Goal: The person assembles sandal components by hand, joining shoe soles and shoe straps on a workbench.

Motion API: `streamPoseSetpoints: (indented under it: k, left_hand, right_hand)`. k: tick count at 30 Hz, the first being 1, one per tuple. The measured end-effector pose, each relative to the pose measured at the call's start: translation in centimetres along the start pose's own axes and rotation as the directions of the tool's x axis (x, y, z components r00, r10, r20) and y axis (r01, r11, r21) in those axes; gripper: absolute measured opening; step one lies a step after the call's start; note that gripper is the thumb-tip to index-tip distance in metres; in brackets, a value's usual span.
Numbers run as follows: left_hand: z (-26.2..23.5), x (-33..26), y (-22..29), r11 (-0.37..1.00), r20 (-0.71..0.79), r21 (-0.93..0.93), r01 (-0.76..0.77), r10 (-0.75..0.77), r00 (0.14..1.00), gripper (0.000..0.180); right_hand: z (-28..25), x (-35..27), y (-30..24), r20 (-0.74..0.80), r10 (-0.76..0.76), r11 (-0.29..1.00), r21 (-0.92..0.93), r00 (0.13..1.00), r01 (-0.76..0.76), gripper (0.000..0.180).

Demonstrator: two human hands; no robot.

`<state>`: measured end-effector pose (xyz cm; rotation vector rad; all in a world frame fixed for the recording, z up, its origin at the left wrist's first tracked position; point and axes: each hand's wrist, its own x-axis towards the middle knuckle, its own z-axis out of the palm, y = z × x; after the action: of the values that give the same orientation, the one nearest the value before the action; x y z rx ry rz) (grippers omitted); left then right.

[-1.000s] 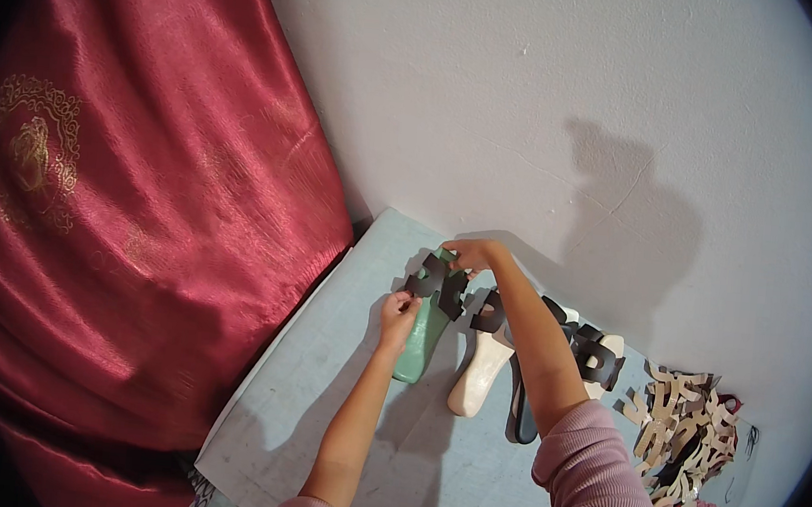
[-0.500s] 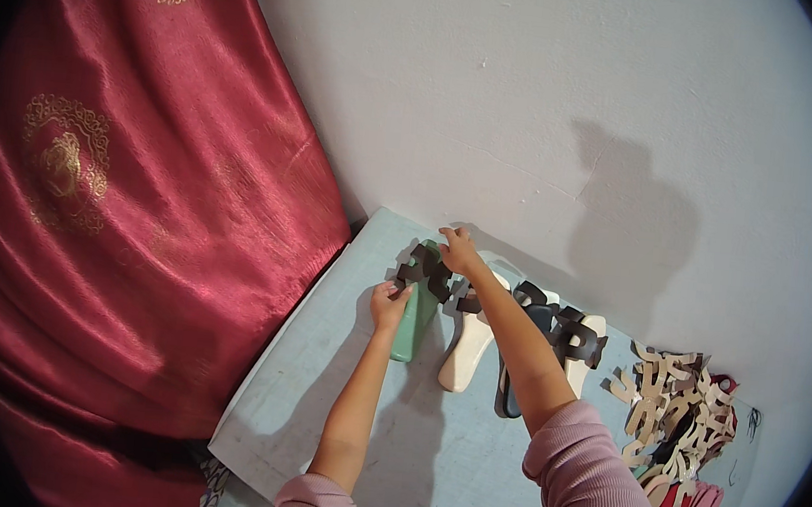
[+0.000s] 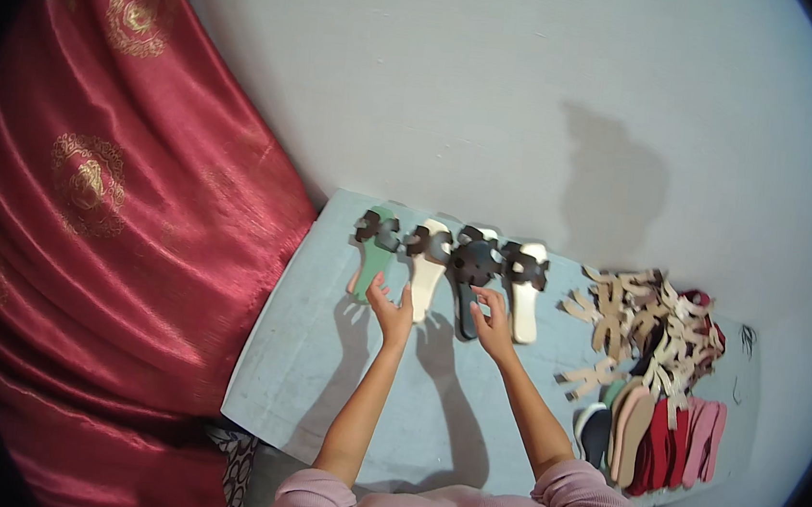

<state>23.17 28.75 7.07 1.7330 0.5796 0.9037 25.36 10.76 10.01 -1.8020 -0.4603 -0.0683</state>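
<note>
Four separate words aside, several sole-and-strap pieces stand in a row on the pale blue table [image 3: 307, 341]. A green sole [image 3: 370, 275] with a black strap [image 3: 378, 232] is leftmost, and a pinkish edge shows beside it. To its right are a cream sole [image 3: 424, 294], a dark sole [image 3: 466, 307] and another cream sole [image 3: 523, 312], each with a black strap across its far part. My left hand [image 3: 391, 312] hovers by the green and first cream soles, fingers apart and nothing held. My right hand [image 3: 493, 324], also open, is over the gap between the dark and last cream soles.
On the right lies a heap of beige and dark cut straps [image 3: 656, 319]. Nearer me are stacked red soles [image 3: 662, 450], pink soles [image 3: 704, 439] and tan soles [image 3: 634, 433]. A red curtain [image 3: 135, 259] hangs at the left; a white wall [image 3: 420, 91] rises behind the table.
Both hands have come away from the green sole and its strap. My right hand has moved rightward and nearer me. The whole view has shifted, showing more of the stacked soles.
</note>
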Motion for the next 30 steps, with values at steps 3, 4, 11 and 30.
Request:
streamPoseSetpoints:
  k: [3,4,11,30]
  left_hand:
    - [0.9,-5.4,2.1,0.995,0.195,-0.091,0.046,-0.028,0.98,0.055]
    - [1.1,-7.5,5.5,0.988,0.273,-0.1,0.12,-0.089,0.958,0.053]
    - [4.6,-20.1,9.9,0.996,0.609,-0.027,0.09,-0.055,0.791,0.052]
    - [13.2,-41.4,9.0,0.994,0.855,-0.104,0.042,0.067,0.515,0.055]
  right_hand:
    - [-4.5,-5.4,-0.5,-0.063,0.094,0.995,-0.02,0.994,-0.096,0.027]
    - [-6.3,-7.0,-0.4,-0.108,0.121,0.992,-0.01,0.987,-0.123,0.027]
    - [-16.9,-17.7,-0.7,-0.289,0.218,0.961,-0.103,0.932,-0.257,0.024]
    - [-31.0,-34.2,3.2,-0.466,0.204,0.841,-0.367,0.861,-0.398,0.031]
